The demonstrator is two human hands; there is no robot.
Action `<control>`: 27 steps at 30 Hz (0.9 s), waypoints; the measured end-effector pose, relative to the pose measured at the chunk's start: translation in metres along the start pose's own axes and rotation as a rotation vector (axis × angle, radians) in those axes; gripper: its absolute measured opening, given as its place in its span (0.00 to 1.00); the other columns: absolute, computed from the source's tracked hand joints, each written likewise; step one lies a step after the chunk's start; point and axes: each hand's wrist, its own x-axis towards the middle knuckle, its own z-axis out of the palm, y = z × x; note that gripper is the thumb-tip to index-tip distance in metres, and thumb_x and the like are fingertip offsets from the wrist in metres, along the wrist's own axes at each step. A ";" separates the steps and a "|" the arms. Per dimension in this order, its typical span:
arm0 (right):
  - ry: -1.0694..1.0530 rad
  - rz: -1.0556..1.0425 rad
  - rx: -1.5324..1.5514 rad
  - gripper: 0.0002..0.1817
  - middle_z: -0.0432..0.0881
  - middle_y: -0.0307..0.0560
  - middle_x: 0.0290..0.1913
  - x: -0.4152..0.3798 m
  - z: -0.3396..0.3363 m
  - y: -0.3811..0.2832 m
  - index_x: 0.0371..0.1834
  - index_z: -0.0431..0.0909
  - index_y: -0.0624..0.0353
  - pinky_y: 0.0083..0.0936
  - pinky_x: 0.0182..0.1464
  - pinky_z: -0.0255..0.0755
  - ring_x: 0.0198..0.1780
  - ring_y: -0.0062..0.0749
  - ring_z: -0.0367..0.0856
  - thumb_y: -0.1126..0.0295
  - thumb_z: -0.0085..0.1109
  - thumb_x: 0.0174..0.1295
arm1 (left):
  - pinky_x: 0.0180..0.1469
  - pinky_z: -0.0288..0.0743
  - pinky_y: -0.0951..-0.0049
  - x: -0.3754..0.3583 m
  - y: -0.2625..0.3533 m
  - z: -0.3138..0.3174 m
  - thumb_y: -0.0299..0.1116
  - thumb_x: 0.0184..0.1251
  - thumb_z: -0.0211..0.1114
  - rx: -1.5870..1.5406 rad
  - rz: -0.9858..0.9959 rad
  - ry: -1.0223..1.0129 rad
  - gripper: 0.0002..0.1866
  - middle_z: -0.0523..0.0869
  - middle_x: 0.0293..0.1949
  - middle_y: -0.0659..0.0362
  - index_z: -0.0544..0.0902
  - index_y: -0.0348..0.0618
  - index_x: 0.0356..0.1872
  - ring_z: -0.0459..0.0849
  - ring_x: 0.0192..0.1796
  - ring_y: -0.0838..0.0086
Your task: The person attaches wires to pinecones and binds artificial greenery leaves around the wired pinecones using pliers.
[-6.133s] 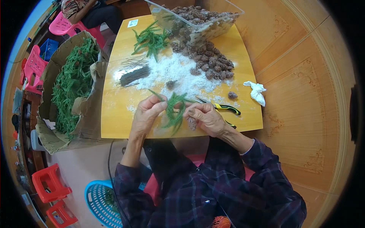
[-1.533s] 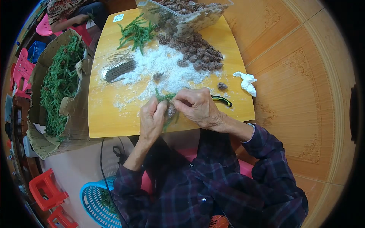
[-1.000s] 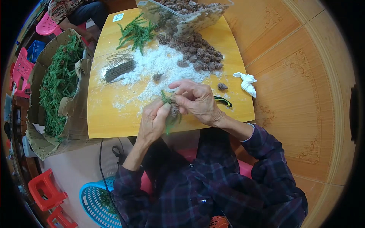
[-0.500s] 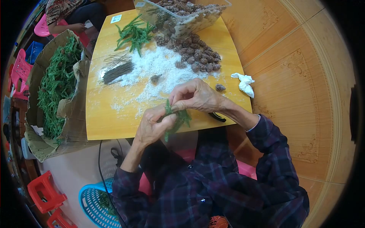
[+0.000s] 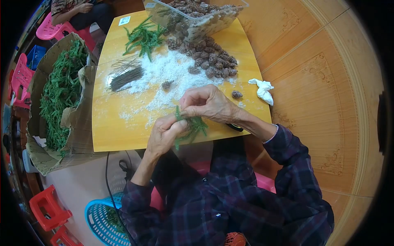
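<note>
Both my hands meet over the front part of the yellow table (image 5: 119,137). My left hand (image 5: 162,135) is closed on a green artificial pine sprig (image 5: 195,128), whose needles show between and below the hands. With thumb and fingers pinched at the sprig's upper part, my right hand (image 5: 211,104) touches it from the right; any smaller piece between the fingertips is hidden. Beyond the hands lie white flakes (image 5: 164,74) with one pine cone (image 5: 167,84), a bundle of dark wires (image 5: 127,78) and a pile of pine cones (image 5: 215,59).
Green sprigs (image 5: 143,37) and a clear bin of cones (image 5: 201,22) are at the back. A white crumpled tissue (image 5: 264,91) and a lone cone (image 5: 237,94) lie right. Left stands a cardboard box (image 5: 84,123) of greenery. A seated person (image 5: 78,12) is beyond it.
Both hands have shifted slightly, and the sprig between them has turned a little, with its lower needles more to the right. The other person's hand has moved up.
</note>
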 end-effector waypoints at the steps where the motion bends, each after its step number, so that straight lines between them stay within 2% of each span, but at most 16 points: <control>1: 0.017 0.009 0.005 0.06 0.79 0.34 0.27 0.000 0.002 -0.001 0.28 0.80 0.63 0.17 0.33 0.68 0.30 0.13 0.72 0.73 0.65 0.57 | 0.37 0.71 0.76 0.000 0.000 0.000 0.30 0.65 0.55 -0.010 -0.003 0.003 0.11 0.78 0.27 0.62 0.81 0.35 0.41 0.76 0.32 0.79; 2: 0.033 0.017 0.009 0.06 0.78 0.33 0.25 0.000 0.002 -0.002 0.27 0.80 0.63 0.17 0.32 0.67 0.29 0.13 0.71 0.73 0.65 0.58 | 0.36 0.71 0.76 0.000 -0.001 0.001 0.30 0.66 0.55 -0.014 -0.021 0.013 0.10 0.78 0.27 0.63 0.81 0.35 0.41 0.76 0.32 0.80; 5: 0.027 0.064 -0.172 0.03 0.79 0.36 0.30 -0.002 0.000 -0.008 0.30 0.79 0.63 0.18 0.41 0.70 0.36 0.18 0.75 0.76 0.63 0.58 | 0.35 0.70 0.78 0.000 -0.001 0.004 0.30 0.67 0.55 -0.024 -0.059 0.016 0.10 0.78 0.26 0.64 0.81 0.36 0.41 0.74 0.31 0.82; 8: 0.022 -0.034 -0.445 0.03 0.79 0.36 0.30 -0.002 0.003 -0.019 0.29 0.79 0.64 0.18 0.39 0.70 0.35 0.19 0.76 0.77 0.61 0.58 | 0.34 0.69 0.79 0.003 -0.004 0.005 0.30 0.67 0.56 0.001 -0.043 0.002 0.09 0.77 0.26 0.65 0.82 0.36 0.39 0.73 0.30 0.83; 11: 0.047 -0.243 -0.445 0.08 0.78 0.36 0.24 0.000 0.002 -0.010 0.30 0.77 0.64 0.21 0.27 0.68 0.24 0.18 0.73 0.70 0.62 0.60 | 0.33 0.68 0.79 0.005 -0.009 0.006 0.30 0.67 0.57 -0.015 -0.021 0.045 0.09 0.77 0.25 0.66 0.82 0.35 0.38 0.72 0.29 0.84; 14: 0.144 0.183 0.173 0.11 0.78 0.35 0.25 0.000 -0.001 -0.012 0.36 0.77 0.62 0.20 0.26 0.67 0.25 0.17 0.72 0.64 0.61 0.64 | 0.34 0.70 0.80 0.004 -0.002 0.007 0.30 0.66 0.58 -0.174 -0.095 0.072 0.09 0.79 0.26 0.66 0.83 0.34 0.38 0.74 0.30 0.84; 18: -0.071 0.233 -0.055 0.16 0.73 0.33 0.24 -0.002 -0.020 -0.011 0.34 0.74 0.60 0.20 0.26 0.63 0.24 0.17 0.66 0.56 0.59 0.65 | 0.36 0.72 0.80 0.001 -0.008 -0.005 0.30 0.65 0.59 -0.194 -0.132 0.044 0.10 0.82 0.27 0.64 0.83 0.33 0.37 0.76 0.31 0.83; 19: -0.070 -0.040 -0.295 0.21 0.68 0.36 0.20 -0.001 -0.018 0.002 0.29 0.72 0.60 0.24 0.25 0.61 0.22 0.22 0.64 0.51 0.59 0.63 | 0.37 0.72 0.80 0.002 -0.009 -0.006 0.31 0.65 0.59 -0.182 -0.127 0.019 0.11 0.82 0.27 0.64 0.84 0.33 0.38 0.77 0.31 0.83; 22: -0.257 -0.070 -0.603 0.23 0.65 0.40 0.17 0.000 -0.013 -0.013 0.26 0.72 0.60 0.29 0.26 0.62 0.21 0.27 0.64 0.48 0.59 0.61 | 0.36 0.71 0.80 0.003 -0.004 -0.006 0.32 0.65 0.60 -0.227 -0.151 -0.051 0.11 0.81 0.27 0.65 0.84 0.33 0.37 0.76 0.30 0.84; 23: -0.275 -0.138 -0.649 0.23 0.69 0.44 0.18 0.004 -0.011 -0.010 0.26 0.75 0.58 0.30 0.27 0.64 0.21 0.33 0.68 0.46 0.59 0.59 | 0.35 0.71 0.80 0.003 -0.004 -0.006 0.32 0.65 0.59 -0.203 -0.153 -0.079 0.11 0.81 0.27 0.65 0.84 0.33 0.37 0.75 0.30 0.84; 27: -0.266 -0.225 -0.627 0.19 0.77 0.45 0.22 0.006 -0.005 -0.013 0.25 0.78 0.56 0.34 0.28 0.67 0.25 0.40 0.75 0.51 0.59 0.60 | 0.35 0.69 0.81 0.001 -0.010 -0.006 0.32 0.66 0.59 -0.212 -0.159 -0.121 0.11 0.78 0.26 0.67 0.83 0.34 0.38 0.73 0.30 0.85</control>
